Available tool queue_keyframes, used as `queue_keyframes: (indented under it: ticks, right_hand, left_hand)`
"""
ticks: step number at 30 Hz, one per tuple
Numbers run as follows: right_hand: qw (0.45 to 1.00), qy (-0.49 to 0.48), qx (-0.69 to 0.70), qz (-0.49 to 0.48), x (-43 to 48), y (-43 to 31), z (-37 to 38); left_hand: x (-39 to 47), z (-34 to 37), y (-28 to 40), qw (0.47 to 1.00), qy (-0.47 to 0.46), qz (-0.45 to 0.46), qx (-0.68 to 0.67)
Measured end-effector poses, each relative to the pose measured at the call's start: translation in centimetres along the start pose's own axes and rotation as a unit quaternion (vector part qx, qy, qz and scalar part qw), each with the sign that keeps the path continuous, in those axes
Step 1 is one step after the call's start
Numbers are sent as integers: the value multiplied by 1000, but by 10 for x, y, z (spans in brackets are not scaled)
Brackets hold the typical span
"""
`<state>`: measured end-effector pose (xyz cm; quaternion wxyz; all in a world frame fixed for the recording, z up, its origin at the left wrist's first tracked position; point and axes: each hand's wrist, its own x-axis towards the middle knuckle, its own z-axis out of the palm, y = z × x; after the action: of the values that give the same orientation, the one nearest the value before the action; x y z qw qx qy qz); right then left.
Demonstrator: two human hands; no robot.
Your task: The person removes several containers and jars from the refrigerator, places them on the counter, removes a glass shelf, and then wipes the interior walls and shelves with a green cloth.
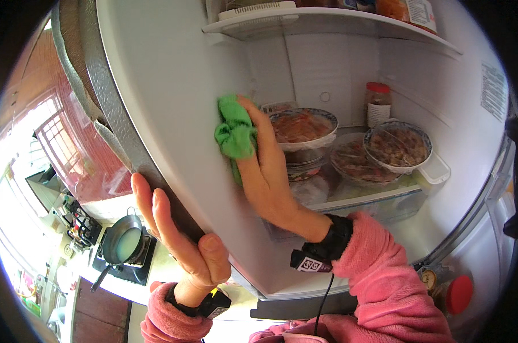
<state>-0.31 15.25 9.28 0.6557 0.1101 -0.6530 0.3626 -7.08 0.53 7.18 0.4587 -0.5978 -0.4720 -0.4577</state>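
Observation:
My right hand (pixel 265 171) is inside the open refrigerator, gripping a crumpled green cloth (pixel 235 128) against the white left inner wall (pixel 173 85). At the cabinet's dark outer edge, my left hand (pixel 186 244) rests with its fingers spread and thumb apart; nothing is held in it. Just right of the cloth stands a film-covered bowl (pixel 304 126) of reddish food, atop another vessel. Further right, a second wrapped bowl (pixel 398 145) overlaps a covered dish (pixel 353 160). A red-lidded jar (pixel 377 105) stands behind them.
Overhead runs a glass shelf (pixel 336 21) bearing containers. Below the bowls is a clear drawer (pixel 370 206). The open door (pixel 486 253) at right holds a red-lidded container (pixel 459 295). At left, a wok (pixel 122 240) with pale liquid sits on a stove (pixel 145 261). A cable (pixel 325 300) hangs from my right wrist.

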Motion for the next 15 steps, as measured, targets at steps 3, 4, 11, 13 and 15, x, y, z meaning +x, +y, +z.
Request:
queue_keyframes:
  ticks: [3,4,11,13,15]
  right_hand:
    - [999,-17,-31,-32,-16,-6,-4]
    - [998,-27,-39,-43,-20,-9,-5]
    - [990,-77,-89,-75,-9,-14,-21]
    - [989,-95,-100,-62,2,-12,-28]
    - [987,-117,-108,-29,13,-13,-34]
  left_hand:
    - [0,3,-1,1000,11,1,-4]
    - [0,4,-1,1000,17,1,-10]
    - [0,3,-1,1000,18,2,-22]
    - [0,1,-1,1000,7,5,-4]
    - [0,1,0,1000,9,5,-4]
